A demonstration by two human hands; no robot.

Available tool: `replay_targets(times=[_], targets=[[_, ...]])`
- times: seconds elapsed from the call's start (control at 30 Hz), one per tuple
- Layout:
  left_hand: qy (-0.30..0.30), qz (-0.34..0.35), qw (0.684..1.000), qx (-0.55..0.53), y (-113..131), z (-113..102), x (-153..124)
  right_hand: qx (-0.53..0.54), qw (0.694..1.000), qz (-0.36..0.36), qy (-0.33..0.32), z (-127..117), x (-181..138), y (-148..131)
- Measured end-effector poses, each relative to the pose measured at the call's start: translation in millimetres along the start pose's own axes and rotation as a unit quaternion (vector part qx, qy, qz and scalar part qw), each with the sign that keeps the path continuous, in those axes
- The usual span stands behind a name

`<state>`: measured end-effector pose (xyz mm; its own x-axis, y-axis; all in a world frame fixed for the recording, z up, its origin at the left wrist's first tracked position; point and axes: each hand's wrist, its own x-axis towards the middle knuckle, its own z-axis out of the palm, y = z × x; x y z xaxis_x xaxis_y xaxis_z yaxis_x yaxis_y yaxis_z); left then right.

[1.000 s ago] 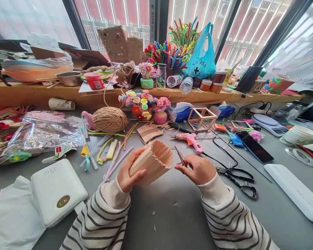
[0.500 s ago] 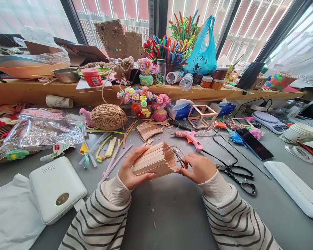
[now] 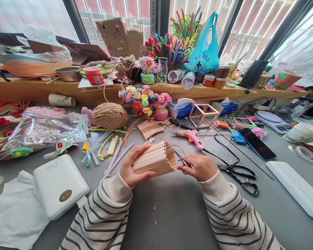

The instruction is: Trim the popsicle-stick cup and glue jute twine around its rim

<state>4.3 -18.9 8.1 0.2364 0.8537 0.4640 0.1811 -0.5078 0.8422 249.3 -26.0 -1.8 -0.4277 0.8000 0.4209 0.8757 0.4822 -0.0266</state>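
Note:
My left hand [image 3: 134, 166] is wrapped round a box made of wooden craft sticks [image 3: 154, 159], tilted so that its scalloped open end faces right. In my right hand [image 3: 200, 166] is a small pair of scissors [image 3: 182, 159], fingers closed on the handles. The blades point up and left beside the box's open end; I cannot tell whether they touch it. Behind the hands lie a pink glue gun [image 3: 190, 137] and a bundle of craft sticks [image 3: 150, 130]. Black-handled scissors [image 3: 241, 177] rest to the right of my right hand.
A white power bank [image 3: 61, 185] lies at the left, a phone [image 3: 258, 144] and a long white device [image 3: 293, 189] at the right. A twine ball [image 3: 111, 115], pipe-cleaner flowers [image 3: 141, 97] and a stick frame [image 3: 205, 116] stand farther back, before a cluttered wooden ledge [image 3: 88, 91].
The scissors in my right hand have shifted slightly at the box's open end. The camera view has moved a little; my left hand keeps its hold on the box.

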Motion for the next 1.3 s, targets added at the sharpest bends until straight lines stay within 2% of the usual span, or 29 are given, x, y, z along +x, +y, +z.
replay_targets(times=[0.13,0.23,0.33,0.4,0.5,0.63,0.87,1.03,1.3], targets=[[0.002,-0.043,0.999,-0.029,1.2,-0.3,-0.1,-0.006,0.997,-0.017,0.075,-0.1,-0.2,-1.7],[-0.001,-0.076,0.995,-0.058,0.9,-1.6,-0.6,0.02,0.995,-0.025,0.092,0.0,0.4,-3.7],[-0.005,-0.088,0.993,-0.083,0.8,-3.2,-0.7,0.04,0.994,-0.003,0.102,1.3,0.3,-5.8],[-0.006,-0.095,0.991,-0.095,1.6,-4.1,-0.4,0.049,0.994,0.023,0.094,0.6,-0.4,-7.4],[-0.018,-0.11,0.99,-0.09,3.3,-4.7,0.3,0.053,0.996,0.048,0.045,-4.8,-1.8,-9.7],[-0.028,-0.112,0.991,-0.069,3.6,-4.8,0.8,0.033,0.998,0.045,0.001,-14.2,-2.0,-12.0],[-0.057,-0.127,0.987,-0.081,3.1,-2.6,-0.5,0.025,0.998,-0.001,0.056,-12.2,-0.3,-13.2],[-0.054,-0.14,0.984,-0.093,4.7,0.4,0.2,0.025,0.994,0.02,0.104,-2.7,-0.6,-11.9],[-0.035,-0.134,0.987,-0.084,7.3,2.4,1.3,0.038,0.998,-0.011,0.042,-7.2,0.7,-6.6]])
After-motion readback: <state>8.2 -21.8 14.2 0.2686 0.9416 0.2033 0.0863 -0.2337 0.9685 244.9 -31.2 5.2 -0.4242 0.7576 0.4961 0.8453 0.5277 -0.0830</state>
